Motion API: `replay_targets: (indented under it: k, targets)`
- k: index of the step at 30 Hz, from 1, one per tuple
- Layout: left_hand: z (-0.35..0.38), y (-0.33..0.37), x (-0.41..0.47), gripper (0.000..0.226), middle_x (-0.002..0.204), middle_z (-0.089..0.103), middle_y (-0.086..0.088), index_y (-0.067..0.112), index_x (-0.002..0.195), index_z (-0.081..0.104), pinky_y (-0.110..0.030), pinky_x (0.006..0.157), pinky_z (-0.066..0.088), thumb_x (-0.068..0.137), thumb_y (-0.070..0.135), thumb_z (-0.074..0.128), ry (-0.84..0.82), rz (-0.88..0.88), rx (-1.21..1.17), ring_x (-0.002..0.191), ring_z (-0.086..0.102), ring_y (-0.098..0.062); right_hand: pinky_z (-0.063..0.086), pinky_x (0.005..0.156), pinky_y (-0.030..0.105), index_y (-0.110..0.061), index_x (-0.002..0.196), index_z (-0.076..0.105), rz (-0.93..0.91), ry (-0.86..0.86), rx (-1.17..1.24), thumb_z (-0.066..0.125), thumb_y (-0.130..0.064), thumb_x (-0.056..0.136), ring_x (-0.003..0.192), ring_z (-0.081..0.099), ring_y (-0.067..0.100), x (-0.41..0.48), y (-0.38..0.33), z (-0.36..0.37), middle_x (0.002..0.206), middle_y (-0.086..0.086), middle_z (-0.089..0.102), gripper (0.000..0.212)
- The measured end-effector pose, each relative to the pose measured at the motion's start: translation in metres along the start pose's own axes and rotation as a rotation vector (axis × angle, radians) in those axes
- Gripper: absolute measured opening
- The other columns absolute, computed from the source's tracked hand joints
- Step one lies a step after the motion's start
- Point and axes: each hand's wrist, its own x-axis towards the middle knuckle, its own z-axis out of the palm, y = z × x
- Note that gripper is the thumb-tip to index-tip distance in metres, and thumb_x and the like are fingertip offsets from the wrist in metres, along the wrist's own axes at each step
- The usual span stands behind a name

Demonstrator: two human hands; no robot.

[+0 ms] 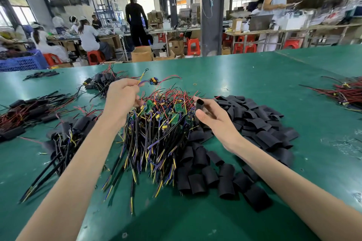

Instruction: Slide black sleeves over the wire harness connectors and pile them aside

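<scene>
Black sleeves [205,174], note 1, K: the loose stock lies nearest you on the green desk [254,72] and spreads back to your right. The unsleeved harness pile [160,135] touches it on the left. Your right hand [213,123] pinches one sleeve [199,104] between thumb and forefinger, the other fingers loosely out. Your left hand [121,101] pinches a single harness [145,82] by its wires, lifted just above the pile.

M: Agreed. First risk, as I judge it: the pile is badly tangled, so your lifted harness may drag its neighbours up and spill them into the sleeves.

K: Second risk: most sleeves lie flattened. If you do not squeeze yours open at the mouth, the parts on the wires could catch on its rim. So light a pinch could also let it drop among identical ones, which costs time only.

M: Appearance: the sleeves are short, matt black tube pieces, soft-looking. Your harness has purple, yellow and red wires, a ring terminal [146,69] at the tip and a small dark-and-yellow component [153,81]. Others in the pile carry green boards [149,104]. Farther left, sleeved harnesses [64,137] lie heaped aside, with a second heap [29,111] beyond. A separate bundle [344,92] lies far right, well apart.
</scene>
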Motion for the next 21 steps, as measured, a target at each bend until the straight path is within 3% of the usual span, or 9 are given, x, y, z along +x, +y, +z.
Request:
replay_targets:
  k: [3,5,9,10,12,14,15,18,21]
  targets:
    - [0.007,-0.020,0.000,0.028,0.095,0.054,-0.011,0.007,0.111,0.056,-0.035,0.065,0.059,0.089,-0.004,0.044,0.005,-0.085,0.109,0.048,0.056,-0.008,0.036,0.087,0.006,-0.017,0.128,0.052,-0.015,-0.030,-0.020,0.059,-0.013,0.090,0.089,0.050,-0.008,-0.003,-0.004,0.002,0.101,-0.017,0.056,0.038]
    - [0.010,-0.035,-0.004,0.027,0.094,0.057,-0.008,0.014,0.108,0.056,-0.040,0.076,0.057,0.085,0.002,0.049,-0.019,-0.081,0.336,0.057,0.061,-0.016,0.035,0.083,0.006,-0.017,0.129,0.052,-0.039,-0.031,-0.038,0.059,-0.013,0.090,0.080,0.046,-0.009,-0.006,-0.007,0.002,0.089,-0.017,0.051,0.040]
    - [0.009,-0.044,-0.010,0.015,0.092,0.054,-0.005,0.018,0.096,0.060,-0.031,0.081,0.042,0.082,0.015,0.061,-0.180,-0.060,0.855,0.087,0.052,-0.024,0.037,0.093,0.015,-0.017,0.124,0.053,-0.066,-0.033,0.018,0.057,-0.007,0.090,0.094,0.049,-0.001,-0.010,-0.019,0.004,0.114,0.011,0.058,0.035]
    - [0.010,-0.042,-0.010,0.011,0.095,0.055,-0.009,0.015,0.094,0.061,-0.032,0.083,0.042,0.083,0.020,0.062,-0.217,-0.079,0.986,0.091,0.052,-0.027,0.037,0.094,0.014,-0.015,0.122,0.053,-0.072,-0.039,0.047,0.056,-0.005,0.090,0.099,0.051,-0.004,-0.010,-0.022,0.004,0.119,0.007,0.058,0.033]
    - [0.012,-0.034,-0.009,0.028,0.110,0.059,-0.017,0.008,0.103,0.062,-0.038,0.093,0.041,0.088,0.031,0.060,-0.134,-0.003,1.137,0.107,0.050,-0.035,0.040,0.095,0.013,-0.011,0.116,0.053,-0.107,-0.047,0.090,0.055,-0.003,0.089,0.108,0.053,-0.004,-0.010,-0.027,0.005,0.127,-0.002,0.055,0.028]
    - [0.016,-0.015,-0.011,0.027,0.116,0.061,-0.014,0.011,0.106,0.063,-0.039,0.098,0.038,0.092,0.033,0.053,-0.030,0.184,0.926,0.112,0.051,-0.032,0.041,0.095,0.016,-0.011,0.112,0.053,-0.158,-0.043,0.131,0.058,-0.009,0.087,0.116,0.052,0.001,-0.009,-0.033,0.006,0.132,-0.002,0.052,0.026]
    - [0.018,-0.004,-0.012,0.022,0.112,0.065,-0.011,0.015,0.101,0.064,-0.037,0.095,0.042,0.094,0.031,0.051,-0.059,0.226,0.727,0.107,0.056,-0.028,0.042,0.094,0.017,-0.011,0.112,0.053,-0.189,-0.037,0.161,0.058,-0.011,0.087,0.118,0.052,0.003,-0.009,-0.037,0.006,0.134,0.000,0.052,0.026]
    - [0.025,0.029,-0.011,0.023,0.096,0.072,-0.003,0.015,0.089,0.068,-0.024,0.079,0.053,0.097,0.025,0.049,-0.331,0.016,0.077,0.087,0.066,-0.017,0.041,0.096,0.021,-0.010,0.110,0.053,-0.256,-0.039,0.303,0.057,-0.013,0.085,0.123,0.050,0.009,-0.006,-0.052,0.005,0.133,0.001,0.053,0.025]
    - [0.028,0.046,-0.006,0.037,0.088,0.072,-0.007,0.005,0.094,0.068,-0.028,0.078,0.054,0.098,0.035,0.046,-0.561,-0.197,-0.192,0.080,0.065,-0.018,0.037,0.105,0.032,-0.010,0.109,0.053,-0.266,-0.126,0.399,0.058,-0.018,0.085,0.129,0.045,0.018,-0.006,-0.059,0.006,0.133,0.004,0.053,0.026]
